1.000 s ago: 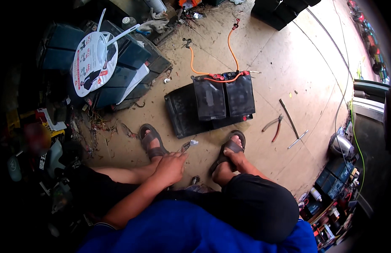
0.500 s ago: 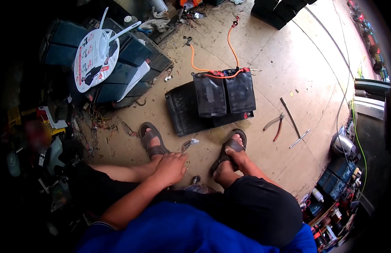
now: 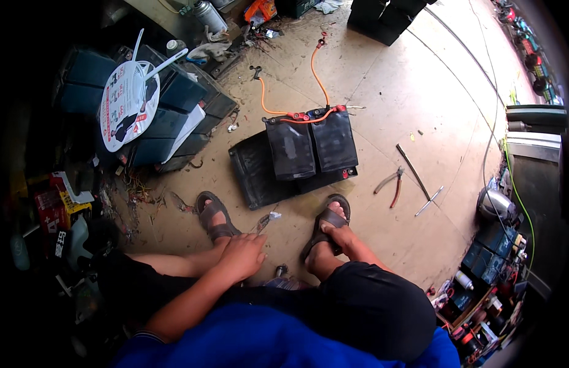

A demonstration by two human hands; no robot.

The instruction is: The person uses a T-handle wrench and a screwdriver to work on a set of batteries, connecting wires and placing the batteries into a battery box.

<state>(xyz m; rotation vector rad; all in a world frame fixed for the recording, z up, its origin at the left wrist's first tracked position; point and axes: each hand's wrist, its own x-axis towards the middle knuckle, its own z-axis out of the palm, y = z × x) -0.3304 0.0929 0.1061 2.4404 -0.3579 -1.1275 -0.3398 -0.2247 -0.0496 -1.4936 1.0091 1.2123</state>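
Observation:
My left hand [image 3: 242, 256] lies over my left lower leg, just behind the brown sandal [image 3: 218, 216]. Its fingers are stretched out loosely and hold nothing. My right hand [image 3: 341, 237] rests against my right foot, by the strap of the other sandal [image 3: 329, 216]; most of its fingers are hidden. On the floor ahead, two black batteries [image 3: 292, 150] stand side by side over a larger black battery [image 3: 250, 178] lying beneath them. An orange cable [image 3: 320, 76] with a red clamp [image 3: 322, 42] and another orange lead [image 3: 264, 101] with a dark clamp [image 3: 255, 72] run from their tops.
Right of the batteries lie pliers [image 3: 396, 183], a black rod [image 3: 413, 170] and a thin metal rod [image 3: 429, 201]. A round paper fan [image 3: 126, 113] sits on several dark batteries [image 3: 180, 92] at left. Another dark battery [image 3: 382, 21] stands at the back. Clutter lines the right wall [image 3: 480, 294].
The view has turned slightly, so the batteries and tools appear a little further left and lower. Both hands stay by my feet.

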